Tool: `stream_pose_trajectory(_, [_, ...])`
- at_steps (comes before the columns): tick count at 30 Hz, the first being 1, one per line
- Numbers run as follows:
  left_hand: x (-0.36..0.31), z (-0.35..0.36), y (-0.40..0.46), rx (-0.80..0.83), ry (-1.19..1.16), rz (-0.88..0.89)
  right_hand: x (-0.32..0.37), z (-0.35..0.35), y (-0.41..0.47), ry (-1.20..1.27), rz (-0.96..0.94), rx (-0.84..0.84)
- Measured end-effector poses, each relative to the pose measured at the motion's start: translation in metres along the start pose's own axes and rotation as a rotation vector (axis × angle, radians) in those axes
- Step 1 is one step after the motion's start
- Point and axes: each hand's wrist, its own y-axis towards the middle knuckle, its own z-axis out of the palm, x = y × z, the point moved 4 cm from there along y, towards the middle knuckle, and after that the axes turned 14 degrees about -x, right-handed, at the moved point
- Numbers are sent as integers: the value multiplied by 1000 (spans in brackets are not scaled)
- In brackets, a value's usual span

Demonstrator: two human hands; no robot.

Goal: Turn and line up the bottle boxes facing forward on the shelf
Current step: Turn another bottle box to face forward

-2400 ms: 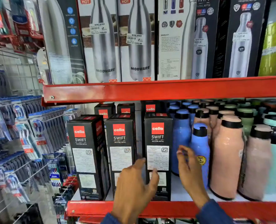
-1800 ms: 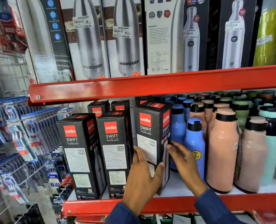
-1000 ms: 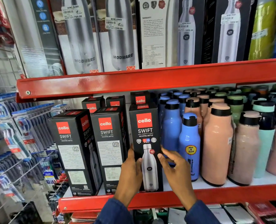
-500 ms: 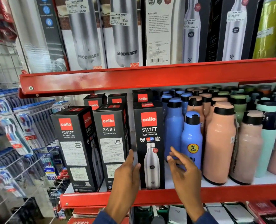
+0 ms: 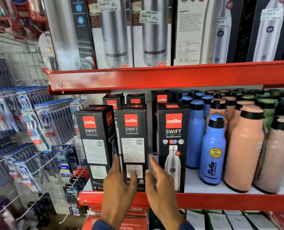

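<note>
Middle Cello Swift box (image 5: 133,146): bottom front hidden behind left hand (image 5: 119,188) and right hand (image 5: 161,186); contact with box can't be judged. Fine print on its label too small to read. Rear Cello boxes (image 5: 162,98) mostly hidden by front row. Upper-shelf Modware boxes (image 5: 152,39) cut off at top edge. Hanging toothbrush packs (image 5: 38,127) blurred.

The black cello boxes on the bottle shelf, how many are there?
6: three in front, left, middle and right; three behind, at and. More may hide behind.
</note>
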Motion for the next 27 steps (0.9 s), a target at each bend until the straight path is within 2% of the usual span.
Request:
stream_pose_trajectory(5, [3, 11, 7, 80, -150, -19, 4, 13, 9, -74, 49, -23])
stream_pose_trajectory(9, [4, 6, 8, 84, -258, -41, 15, 5, 10, 21, 39, -41])
stream_pose_trajectory(16, [2, -7, 8, 5, -398, -21, 35, -5, 0, 146, 28, -177])
stream_pose_trajectory(21, [5, -19, 14, -69, -428, -48, 42, -11, -7, 164, 18, -183])
stream_pose_trajectory(25, [11, -20, 22, 23, -502, -61, 32, -19, -2, 92, 10, -249])
stream_pose_trajectory(27, [14, -19, 25, 82, -561, -81, 27, -17, 0, 62, 41, -178])
